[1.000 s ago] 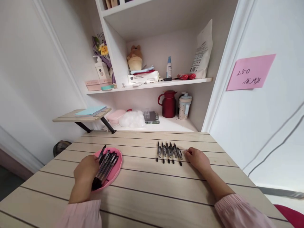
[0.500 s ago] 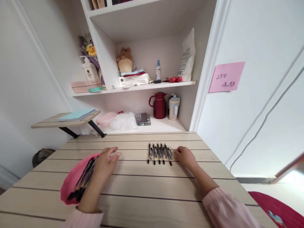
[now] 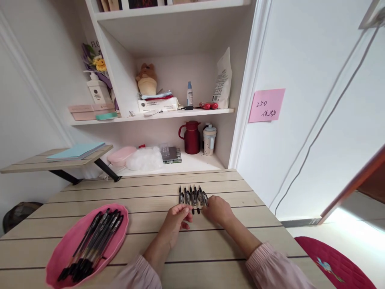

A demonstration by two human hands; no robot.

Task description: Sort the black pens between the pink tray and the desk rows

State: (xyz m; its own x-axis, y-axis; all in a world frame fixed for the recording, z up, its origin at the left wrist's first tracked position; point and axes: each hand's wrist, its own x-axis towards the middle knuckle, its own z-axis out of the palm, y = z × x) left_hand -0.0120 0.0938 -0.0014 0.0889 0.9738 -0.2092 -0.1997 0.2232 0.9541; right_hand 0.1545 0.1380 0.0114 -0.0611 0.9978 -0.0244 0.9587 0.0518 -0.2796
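Several black gel pens (image 3: 193, 197) lie side by side on the wooden table, tips pointing away from me. My left hand (image 3: 177, 221) is at the near left end of the row and hides the lower ends of the left pens. Its fingers are loosely curved, with a gap between thumb and lower fingers. At the row's right side, my right hand (image 3: 219, 210) is closed, its fingertips against the rightmost pen; whether they grip it is hidden. More pens (image 3: 93, 243) lie piled in a pink scalloped tray (image 3: 58, 252) to the left.
A small wooden riser (image 3: 33, 163) with blue paper stands at the table's back left. Behind the table (image 3: 192, 249), shelves hold a red jug (image 3: 191, 137), a tumbler (image 3: 209, 140) and a plastic bag (image 3: 144, 159). A red cushioned seat (image 3: 331, 263) is at the lower right.
My left hand has moved right, from beside the pink tray to the row of pens. My right hand has come up against the row's right side. The view has shifted slightly.
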